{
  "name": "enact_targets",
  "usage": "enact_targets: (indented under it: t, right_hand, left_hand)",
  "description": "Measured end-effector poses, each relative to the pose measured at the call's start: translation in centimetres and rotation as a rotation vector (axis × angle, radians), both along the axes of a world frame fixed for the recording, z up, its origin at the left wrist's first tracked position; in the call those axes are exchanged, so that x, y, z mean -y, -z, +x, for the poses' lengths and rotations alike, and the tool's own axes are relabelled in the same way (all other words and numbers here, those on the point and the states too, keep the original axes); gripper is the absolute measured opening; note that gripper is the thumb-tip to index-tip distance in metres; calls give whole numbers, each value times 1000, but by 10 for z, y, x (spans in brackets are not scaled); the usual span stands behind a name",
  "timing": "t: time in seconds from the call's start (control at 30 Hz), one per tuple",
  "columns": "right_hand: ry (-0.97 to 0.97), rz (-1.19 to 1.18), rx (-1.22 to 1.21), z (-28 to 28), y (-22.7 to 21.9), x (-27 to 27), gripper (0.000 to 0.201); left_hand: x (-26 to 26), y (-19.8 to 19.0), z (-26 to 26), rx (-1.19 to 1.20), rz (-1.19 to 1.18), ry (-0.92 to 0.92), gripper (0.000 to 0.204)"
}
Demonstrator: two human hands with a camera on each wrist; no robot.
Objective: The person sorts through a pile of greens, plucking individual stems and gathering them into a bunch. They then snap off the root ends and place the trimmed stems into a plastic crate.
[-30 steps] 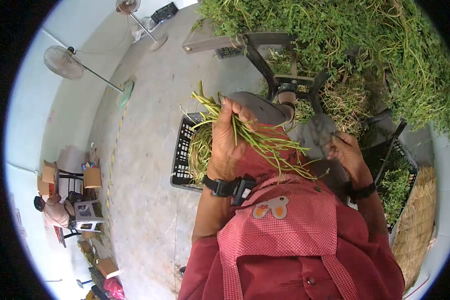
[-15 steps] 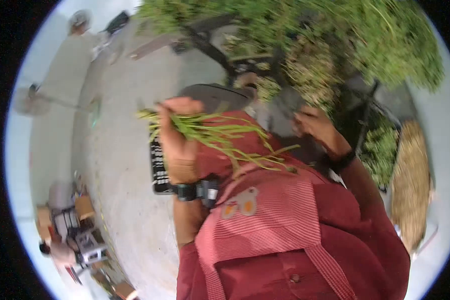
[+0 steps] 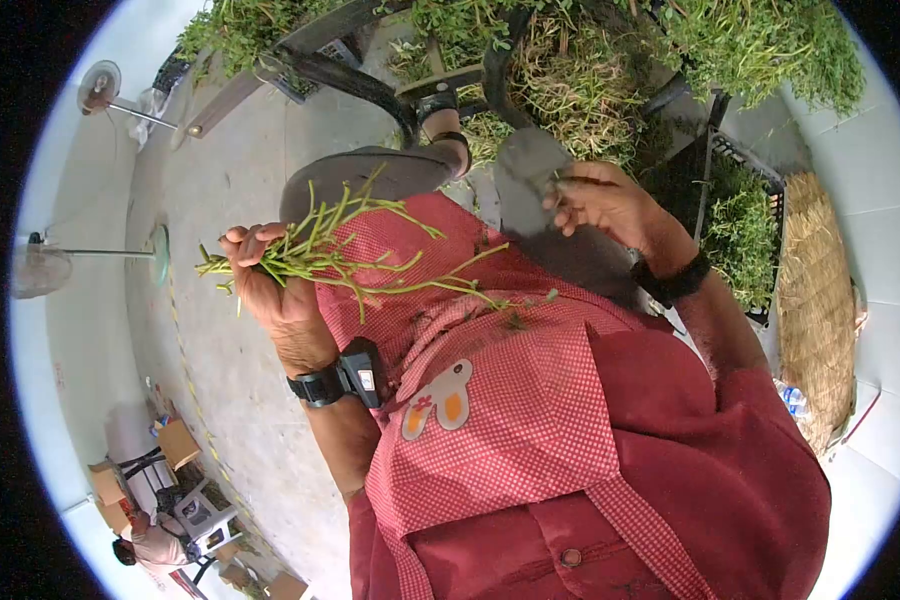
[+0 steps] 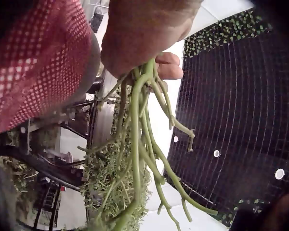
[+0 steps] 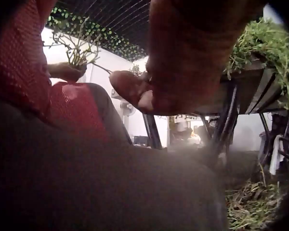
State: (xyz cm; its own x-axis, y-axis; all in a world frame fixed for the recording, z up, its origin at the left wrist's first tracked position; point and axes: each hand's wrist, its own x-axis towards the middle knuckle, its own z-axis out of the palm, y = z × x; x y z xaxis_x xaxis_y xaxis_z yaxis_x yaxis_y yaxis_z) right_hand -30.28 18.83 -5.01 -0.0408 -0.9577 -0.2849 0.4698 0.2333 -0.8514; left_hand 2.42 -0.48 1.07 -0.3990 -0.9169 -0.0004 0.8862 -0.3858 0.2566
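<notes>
In the head view my left hand (image 3: 268, 285) grips a loose bunch of green leafless stems (image 3: 345, 262), held over the lap to the left. The stems fan out to the right across the red checked apron (image 3: 510, 390), one longer than the others. From the left wrist view, the forked stems (image 4: 142, 125) spread out below the fingers. My right hand (image 3: 610, 208) is raised over the right knee, apart from the bunch, its fingers bent. I cannot tell whether its fingertips pinch anything small.
Leafy green plants (image 3: 770, 50) are heaped on the table ahead. Cut stems (image 3: 580, 95) lie in a pile beneath it. To the right stand a black crate (image 3: 745, 160) of greens and a woven straw mat (image 3: 818, 300). Another person (image 3: 160, 545) sits far left, near boxes.
The head view has shifted, so the table and crate appear elsewhere. My left hand has moved left with the stems, away from the right hand. The left crate has gone out of sight.
</notes>
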Motion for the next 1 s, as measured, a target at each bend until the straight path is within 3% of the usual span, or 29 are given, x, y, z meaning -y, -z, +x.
enact_targets:
  t: [0.03, 0.07, 0.17, 0.23, 0.3, 0.37, 0.53, 0.6, 0.83, 0.9, 0.93, 1.0]
  right_hand:
    - [2, 7, 5, 6, -7, -2, 22]
    - [-89, -4, -5, 13, -18, -3, 22]
    - [-253, -35, -72, 24, -27, 3, 22]
    - [-411, 36, -256, 34, -38, 4, 24]
    - [-447, 42, -301, 44, -38, 11, 26]
    - [-466, -309, -563, 55, -21, 18, 35]
    - [-556, -312, -752, 72, -39, 22, 35]
    - [-473, -339, -737, 75, -36, 22, 30]
    - [-454, -282, -704, 73, -30, 27, 26]
    - [-325, -311, -1006, 72, -23, 32, 26]
    - [-158, -441, -1110, 71, 3, 38, 27]
    - [-69, -328, -1112, 68, 6, 48, 26]
  left_hand:
    - [1, -1, 2, -97, 10, 96, 20]
    - [5, 9, 6, 85, -39, -78, 21]
    - [8, 6, 6, 24, -36, 43, 19]
    - [5, 5, 5, 21, -32, 26, 20]
    - [6, 6, 1, 16, -30, 10, 21]
    - [6, 7, 1, 17, -24, -20, 24]
    - [3, 6, -4, -7, -22, -59, 25]
    - [4, 6, -4, 14, -32, -85, 25]
    - [0, 5, -9, 113, -47, -154, 27]
    - [-1, 4, -7, 116, -117, -95, 27]
    - [-2, 6, -10, 135, -176, -51, 26]
    - [-6, 5, -19, 128, -199, -71, 24]
